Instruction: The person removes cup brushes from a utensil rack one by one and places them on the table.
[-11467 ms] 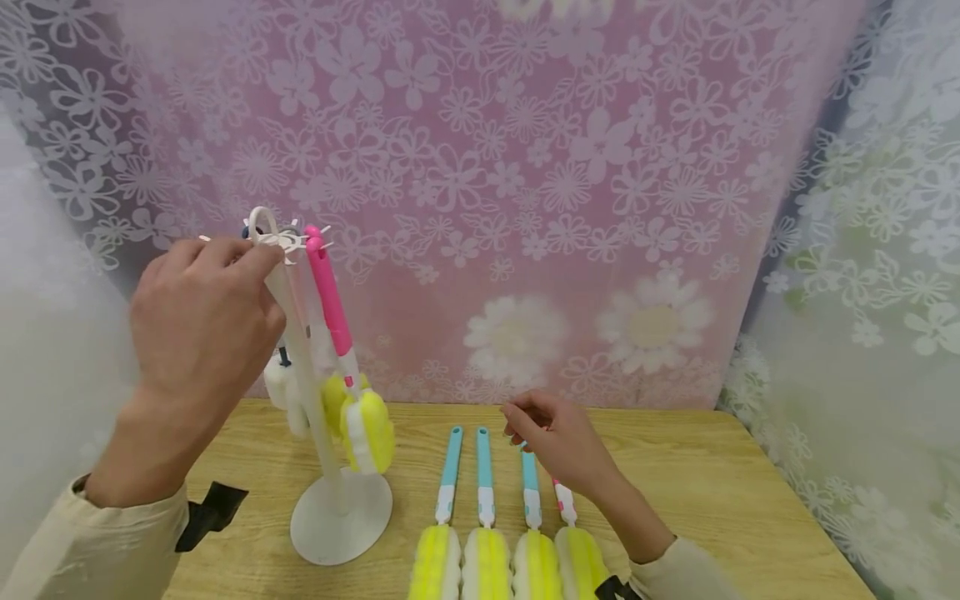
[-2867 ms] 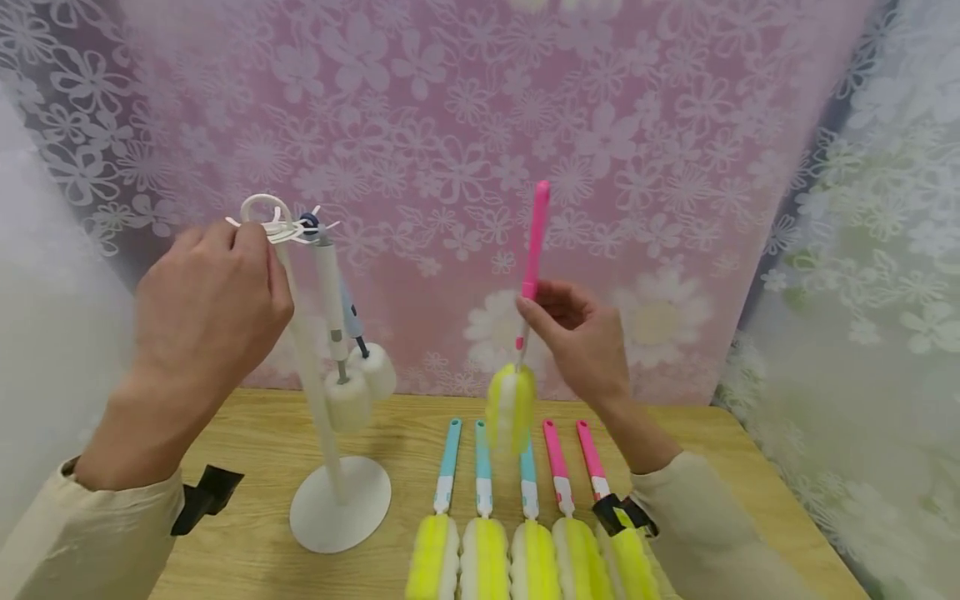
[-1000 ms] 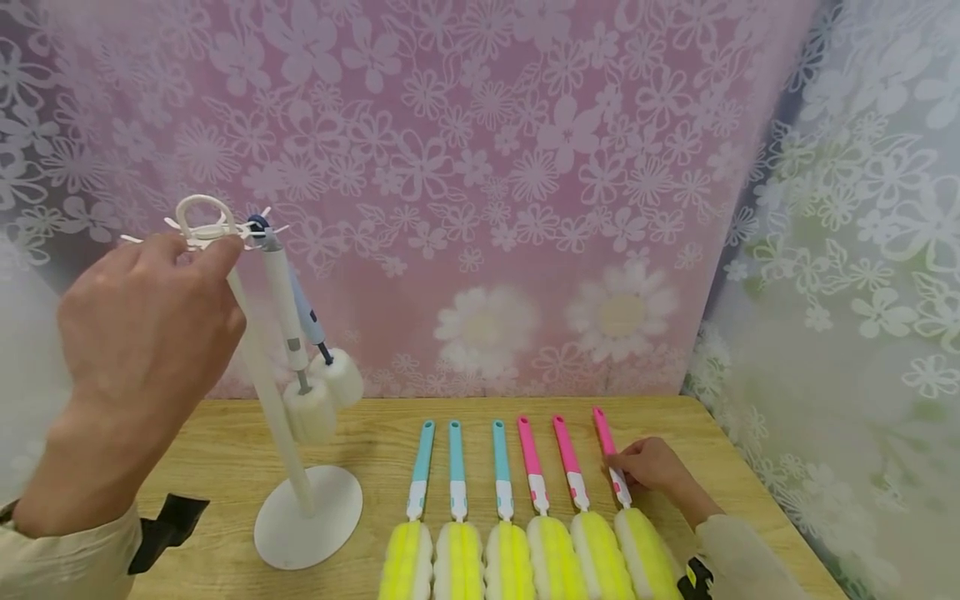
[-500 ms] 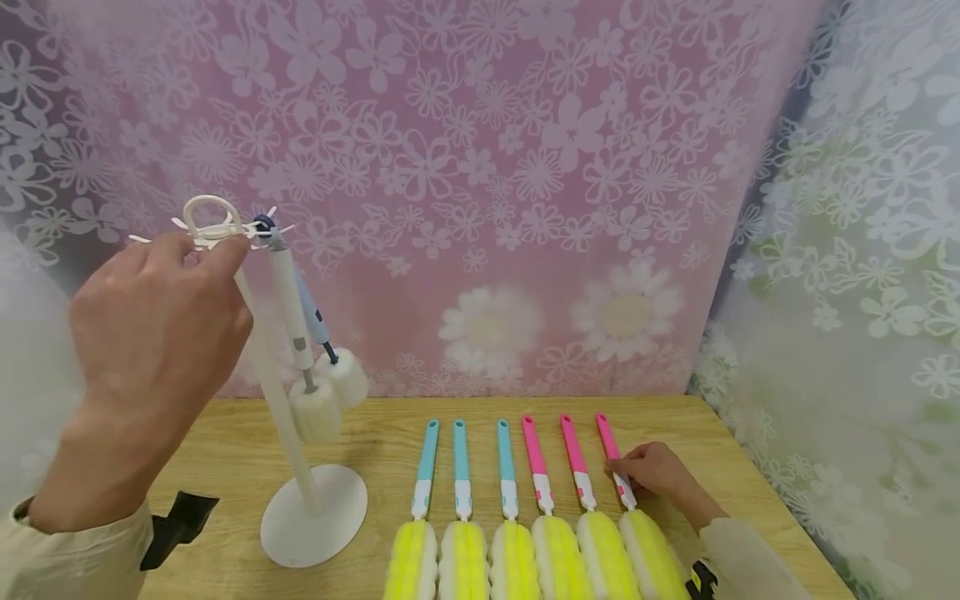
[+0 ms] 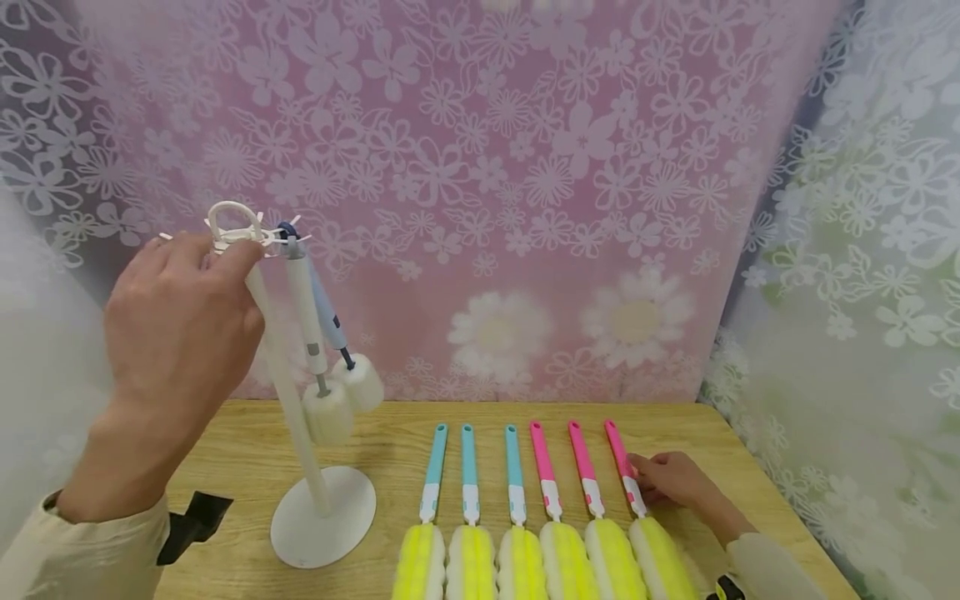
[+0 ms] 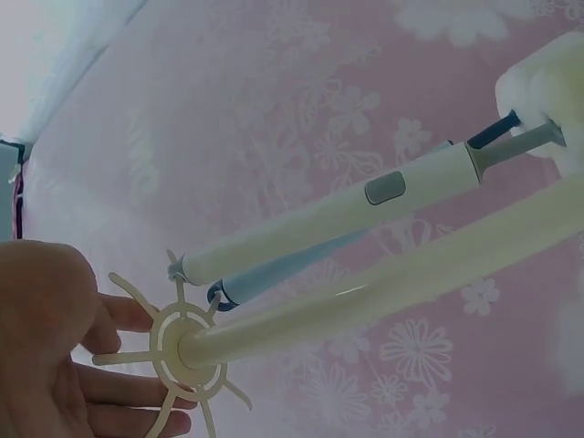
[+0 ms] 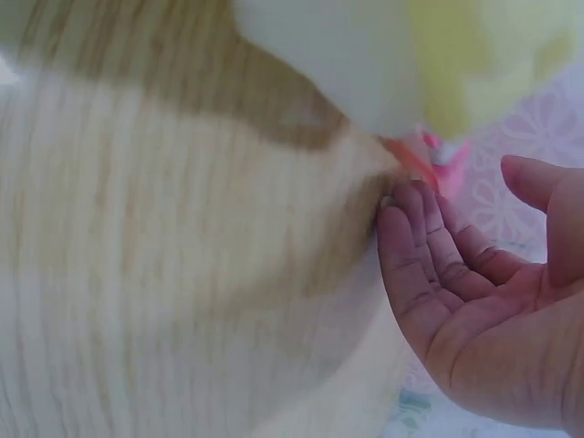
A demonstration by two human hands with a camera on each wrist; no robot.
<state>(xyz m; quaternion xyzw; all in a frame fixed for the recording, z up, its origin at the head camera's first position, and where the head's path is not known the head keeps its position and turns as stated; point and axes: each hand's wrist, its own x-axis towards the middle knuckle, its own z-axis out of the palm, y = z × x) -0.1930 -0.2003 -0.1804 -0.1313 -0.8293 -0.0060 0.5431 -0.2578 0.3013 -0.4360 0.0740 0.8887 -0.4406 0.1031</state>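
Observation:
My left hand point(image 5: 183, 325) grips the hooked top of a white stand point(image 5: 288, 408), its fingers among the hooks point(image 6: 187, 351) in the left wrist view. From that top hang a white-handled sponge brush point(image 5: 306, 308) and a blue-handled one point(image 5: 327, 310), white heads down. Several yellow-and-white bottle brushes lie in a row on the table. At the row's right end is a pink-handled bottle brush point(image 5: 618, 446). My right hand point(image 5: 678, 482) is beside its handle. In the right wrist view the thumb stands apart and the fingers point(image 7: 447, 265) are loosely extended near the pink handle.
The stand's round base point(image 5: 322, 521) rests on the wooden table point(image 5: 390, 467). The row holds three blue-handled brushes point(image 5: 468, 462) and three pink-handled ones. A flowered pink curtain point(image 5: 480, 208) closes off the back, and a pale curtain point(image 5: 870, 333) the right side.
Yellow-headed brushes that hung on the stand now lie in the row. The right hand laid the last pink brush at the right end and has loosened from it. The left hand still grips the stand.

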